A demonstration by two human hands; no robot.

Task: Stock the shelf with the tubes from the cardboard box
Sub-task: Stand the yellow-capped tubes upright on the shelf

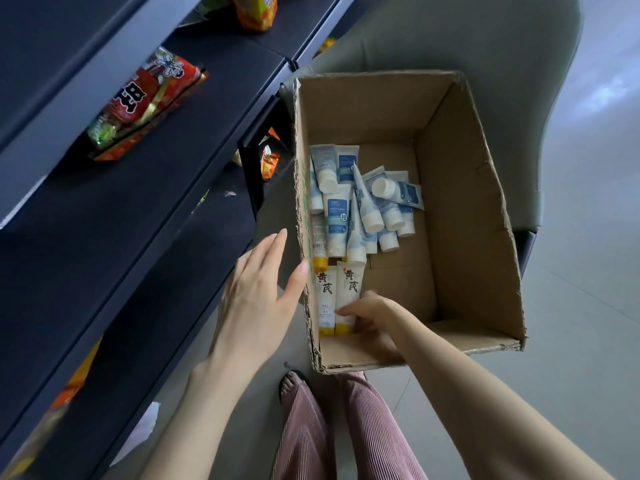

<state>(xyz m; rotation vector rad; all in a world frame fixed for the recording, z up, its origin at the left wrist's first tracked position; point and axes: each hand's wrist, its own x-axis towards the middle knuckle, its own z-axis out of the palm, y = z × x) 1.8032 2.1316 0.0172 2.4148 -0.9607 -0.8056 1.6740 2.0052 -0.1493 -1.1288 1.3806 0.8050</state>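
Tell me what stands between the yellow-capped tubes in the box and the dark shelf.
The right hand grips a yellow-capped tube, with nothing between them. Toward the shelf, the left wall of the cardboard box rises beside the tube. The open left hand hovers just outside that wall. The shelf's near stretch looks bare.

My right grip (370,317) covers the lower side of the right yellow-capped tube (350,287), and with my thumb out of sight I cannot tell whether I hold that tube or only touch it. The blue-and-white tubes (337,216) lie heaped over one another in the cardboard box (467,209), the lower ones partly buried, their small print too fine to read. The shelf (104,220) runs off the left and top edges, the orange packet (254,10) is cut by the top edge, and the packets (65,393) at lower left are a blur.
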